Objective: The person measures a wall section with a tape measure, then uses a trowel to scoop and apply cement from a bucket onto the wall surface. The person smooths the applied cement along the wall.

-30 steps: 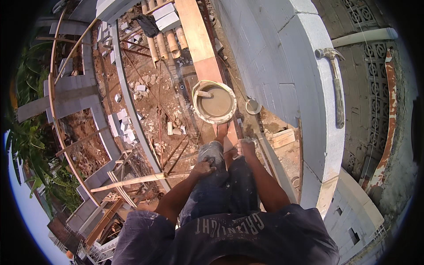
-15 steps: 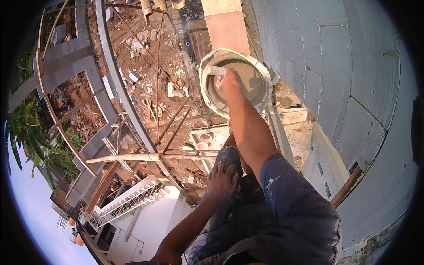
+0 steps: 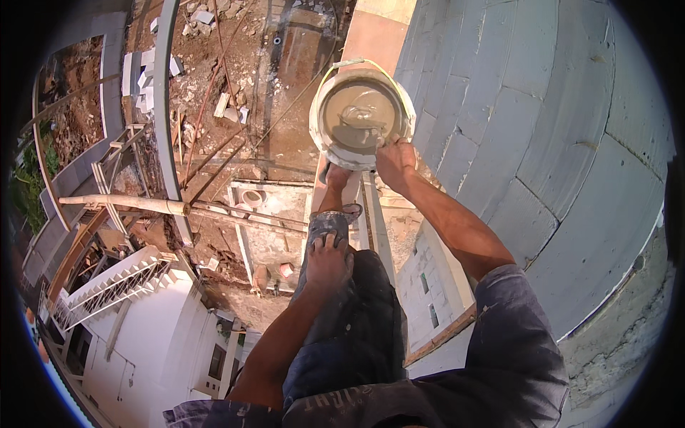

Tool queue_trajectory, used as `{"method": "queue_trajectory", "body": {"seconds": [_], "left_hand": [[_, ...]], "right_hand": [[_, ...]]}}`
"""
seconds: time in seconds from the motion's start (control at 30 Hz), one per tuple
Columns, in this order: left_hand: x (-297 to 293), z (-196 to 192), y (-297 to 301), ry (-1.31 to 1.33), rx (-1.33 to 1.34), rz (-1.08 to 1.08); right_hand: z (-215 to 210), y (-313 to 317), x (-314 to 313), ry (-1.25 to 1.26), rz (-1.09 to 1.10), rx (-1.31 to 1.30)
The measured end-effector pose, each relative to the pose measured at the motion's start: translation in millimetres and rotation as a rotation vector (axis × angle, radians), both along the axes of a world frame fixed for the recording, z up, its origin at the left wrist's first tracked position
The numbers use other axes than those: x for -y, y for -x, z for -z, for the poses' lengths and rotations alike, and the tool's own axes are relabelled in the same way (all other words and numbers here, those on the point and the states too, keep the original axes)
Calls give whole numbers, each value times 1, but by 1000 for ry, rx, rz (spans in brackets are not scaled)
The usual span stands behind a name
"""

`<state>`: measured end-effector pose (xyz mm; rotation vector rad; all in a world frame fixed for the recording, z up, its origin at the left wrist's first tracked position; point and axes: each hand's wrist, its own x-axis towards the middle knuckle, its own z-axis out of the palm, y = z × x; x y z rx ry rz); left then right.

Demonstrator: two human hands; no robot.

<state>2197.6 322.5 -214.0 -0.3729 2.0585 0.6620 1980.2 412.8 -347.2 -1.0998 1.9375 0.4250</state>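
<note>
A pale bucket [image 3: 316, 121] holds wet grey-brown mortar [image 3: 364, 107] with swirls on its surface. Its yellowish handle [image 3: 392, 77] lies round the far side of the rim. My right hand [image 3: 397, 161] is closed at the bucket's near right rim. Something dark reaches from its fingers over the mortar, but I cannot make out whether it is a tool or a shadow. On my bent knee rests my left hand [image 3: 329, 261], its fingers spread and holding nothing.
The bucket stands on a narrow plank [image 3: 373, 37], beside a grey block wall [image 3: 492, 121] on the right. My foot [image 3: 337, 175] is just below the bucket. Lower ground with rubble [image 3: 203, 17] shows at left, behind a long grey beam [image 3: 166, 121] and a bamboo pole [image 3: 128, 204].
My right hand has moved from above the mortar to the near right rim. The pale cylindrical handle it held no longer shows. My left hand stays on the knee; the view has shifted.
</note>
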Motion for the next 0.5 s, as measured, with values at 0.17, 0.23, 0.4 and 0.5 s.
{"method": "queue_trajectory", "body": {"seconds": [0.17, 0.23, 0.4, 0.5], "left_hand": [[-3, 4, -16, -15, 1, -72], [-2, 7, -20, -3, -37, -109], [-2, 8, -27, 27, -95, -143], [-2, 9, -29, 14, -76, -140]], "right_hand": [[-1, 41, 60, 44, -634, -382], [11, 54, 80, 13, -607, -409], [43, 53, 60, -213, -140, -191], [63, 47, 31, -256, 119, 35]]}}
